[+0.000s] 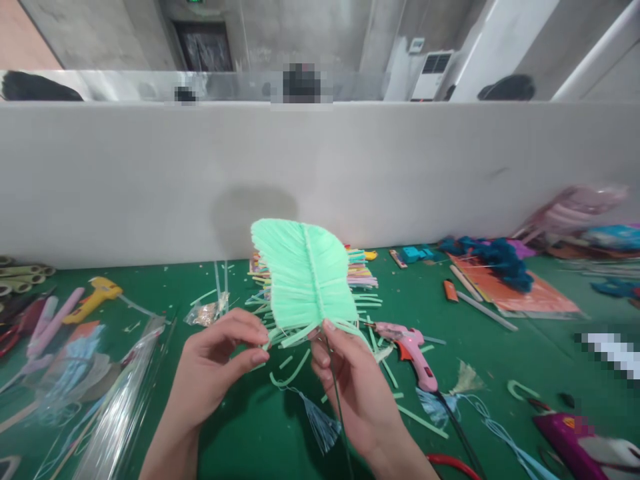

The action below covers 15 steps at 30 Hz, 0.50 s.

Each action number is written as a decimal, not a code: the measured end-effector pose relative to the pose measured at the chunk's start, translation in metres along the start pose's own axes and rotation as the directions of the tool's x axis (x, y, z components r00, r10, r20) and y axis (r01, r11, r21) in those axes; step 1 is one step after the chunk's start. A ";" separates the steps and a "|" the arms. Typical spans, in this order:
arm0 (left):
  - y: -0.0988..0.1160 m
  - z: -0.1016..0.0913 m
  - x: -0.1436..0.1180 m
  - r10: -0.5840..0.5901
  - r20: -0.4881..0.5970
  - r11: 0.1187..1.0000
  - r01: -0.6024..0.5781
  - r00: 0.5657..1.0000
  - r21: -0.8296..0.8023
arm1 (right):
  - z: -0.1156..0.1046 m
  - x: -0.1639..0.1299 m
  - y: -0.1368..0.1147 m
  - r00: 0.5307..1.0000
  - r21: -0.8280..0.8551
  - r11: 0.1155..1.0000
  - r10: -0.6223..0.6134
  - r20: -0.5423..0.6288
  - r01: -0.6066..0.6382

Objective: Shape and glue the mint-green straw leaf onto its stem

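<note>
A mint-green leaf made of pipe cleaners (307, 280) stands upright over the table, with a raised midrib and a thin dark stem (336, 393) running down from its base. My right hand (353, 380) is closed on the leaf's base, thumb in front where stem and leaf meet. At the lower left edge, my left hand (220, 367) has thumb and index finger bent around the end of a loose pipe cleaner (273, 337) that sticks out from the base. The fingertips partly hide that end. Behind the leaf lie several coloured pipe cleaners (363, 275), partly covered.
A pink glue gun (413, 347) lies right of my right hand. A blue tassel (320, 420) and cut green pieces (423, 421) are below. Leftward are a yellow glue gun (95, 299) and clear plastic wrap (117, 400). A white partition (150, 173) bounds the green table.
</note>
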<state>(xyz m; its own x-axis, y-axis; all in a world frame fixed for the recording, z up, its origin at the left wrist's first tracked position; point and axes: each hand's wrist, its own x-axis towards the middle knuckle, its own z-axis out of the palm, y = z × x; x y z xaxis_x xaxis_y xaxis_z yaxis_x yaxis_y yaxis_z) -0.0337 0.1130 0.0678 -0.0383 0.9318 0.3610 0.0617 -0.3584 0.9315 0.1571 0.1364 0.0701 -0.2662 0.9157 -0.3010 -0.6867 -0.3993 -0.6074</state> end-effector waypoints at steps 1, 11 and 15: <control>-0.003 0.003 0.001 0.039 0.003 0.999 -0.039 0.999 -0.018 | -0.001 0.001 0.001 1.000 0.015 1.000 0.015 -0.002 -0.015; -0.005 0.013 0.006 0.020 0.004 0.997 -0.019 1.000 -0.081 | 0.001 -0.003 0.003 0.998 0.049 0.997 0.064 0.029 -0.065; -0.005 0.013 0.006 -0.056 0.055 0.994 0.061 0.997 -0.086 | 0.001 -0.003 0.000 0.998 0.029 0.998 0.051 0.039 -0.052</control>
<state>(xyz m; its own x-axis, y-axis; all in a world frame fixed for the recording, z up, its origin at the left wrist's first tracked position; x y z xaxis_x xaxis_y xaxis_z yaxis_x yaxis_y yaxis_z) -0.0214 0.1216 0.0648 0.0136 0.9522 0.3053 -0.0272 -0.3049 0.9520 0.1567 0.1338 0.0718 -0.3268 0.8953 -0.3027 -0.6915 -0.4448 -0.5692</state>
